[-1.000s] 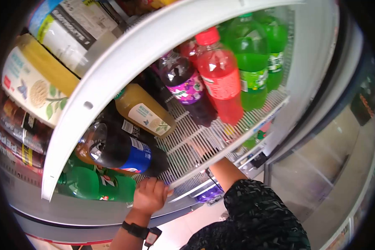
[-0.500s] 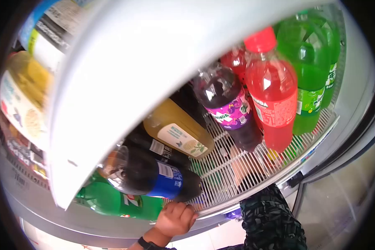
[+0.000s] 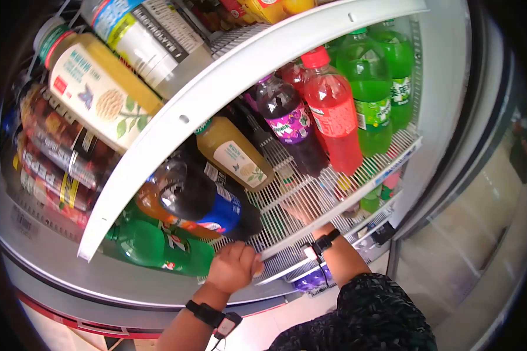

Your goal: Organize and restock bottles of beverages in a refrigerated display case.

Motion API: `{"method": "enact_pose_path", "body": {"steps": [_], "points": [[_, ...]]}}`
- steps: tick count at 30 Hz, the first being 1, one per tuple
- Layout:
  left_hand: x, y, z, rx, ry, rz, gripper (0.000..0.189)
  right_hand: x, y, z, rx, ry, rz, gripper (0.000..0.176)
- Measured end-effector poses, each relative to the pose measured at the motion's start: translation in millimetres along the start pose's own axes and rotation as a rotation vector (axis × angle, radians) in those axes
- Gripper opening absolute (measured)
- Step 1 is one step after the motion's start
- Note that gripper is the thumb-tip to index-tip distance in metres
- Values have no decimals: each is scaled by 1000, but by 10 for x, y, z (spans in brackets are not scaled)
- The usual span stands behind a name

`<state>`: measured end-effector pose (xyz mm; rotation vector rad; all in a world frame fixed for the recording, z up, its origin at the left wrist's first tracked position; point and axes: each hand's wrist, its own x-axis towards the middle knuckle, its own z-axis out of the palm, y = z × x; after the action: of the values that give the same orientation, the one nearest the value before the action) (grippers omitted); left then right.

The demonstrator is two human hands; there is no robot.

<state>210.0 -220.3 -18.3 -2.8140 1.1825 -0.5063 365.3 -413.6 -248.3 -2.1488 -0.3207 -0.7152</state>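
The left hand (image 3: 234, 266) gripped the white wire fridge shelf (image 3: 310, 187) with its fingers curled shut over the front rail. The right hand (image 3: 300, 209) lay beneath the grid, its grip unclear.

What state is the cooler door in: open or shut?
Open. The left hand grips the wire shelf at its front and the right hand reaches in beneath it, nothing between the camera and the bottles.

Shop, drinks fridge (image 3: 275, 55), wire shelf (image 3: 310, 193) of soda bottles (image 3: 334, 111)
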Motion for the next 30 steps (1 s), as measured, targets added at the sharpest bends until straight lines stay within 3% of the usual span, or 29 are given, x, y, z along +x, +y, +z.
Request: {"method": "enact_pose_path", "body": {"steps": [3,4,6,8,10,14,18,22,26,29,30], "points": [[49,-9,40,40,158,66,23,-169,-247,-454,140,71,-176,36],[47,-6,47,56,157,63,22,-270,-390,-639,382,-112,126,42],[53,12,25,48,164,53,21,-456,-654,-1086,371,-206,430,47],[61,33,-2,85,199,76,20,-660,-752,-1420,670,-202,452,63],[59,23,54,102,221,70,20,-910,-612,-1617,922,-358,533,64],[36,17,82,102,265,52,22,-1099,-831,-2219,921,-529,449,68],[17,11,116,96,293,35,21,-627,-1471,-3002,1017,-581,271,79],[-12,-14,168,68,243,-2,22,232,-2039,-3603,1066,-259,-133,87],[-22,-27,147,69,304,12,23,1114,-2991,-3886,1023,196,-473,67],[-29,17,78,48,271,3,23,1656,-3324,-3794,685,363,-501,52],[-34,11,66,41,223,1,23,1818,-3391,-3706,493,437,-532,57]]}}
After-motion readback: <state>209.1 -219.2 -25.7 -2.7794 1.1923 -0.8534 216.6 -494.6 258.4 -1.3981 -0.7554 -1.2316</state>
